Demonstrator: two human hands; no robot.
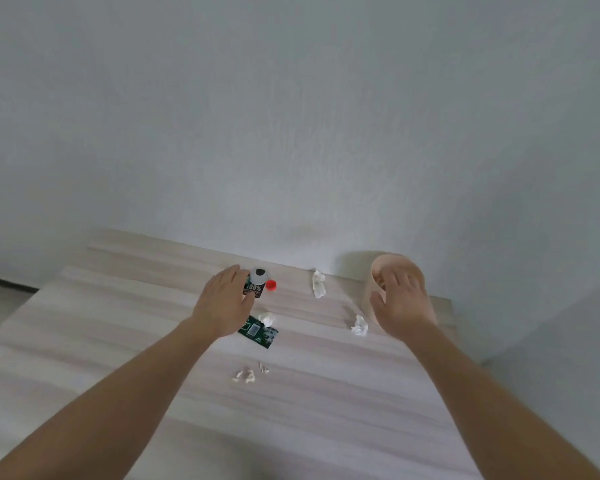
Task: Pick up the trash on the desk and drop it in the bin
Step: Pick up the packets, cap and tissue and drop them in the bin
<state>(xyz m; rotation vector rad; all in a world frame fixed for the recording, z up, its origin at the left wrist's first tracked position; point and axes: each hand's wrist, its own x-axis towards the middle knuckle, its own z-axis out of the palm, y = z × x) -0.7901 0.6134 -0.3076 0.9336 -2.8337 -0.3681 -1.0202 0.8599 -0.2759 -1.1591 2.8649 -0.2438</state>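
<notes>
Both grips open, empty: left hand (224, 303) beside bottle (256, 284) (red cap (271, 285) alongside), right hand (404, 306) before bin (400, 268).

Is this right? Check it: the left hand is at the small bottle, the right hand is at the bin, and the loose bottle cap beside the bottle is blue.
One detail is wrong: the cap is red, not blue, as the head view shows. The rest holds: the left hand is at the bottle and the right hand is at the bin.
</notes>
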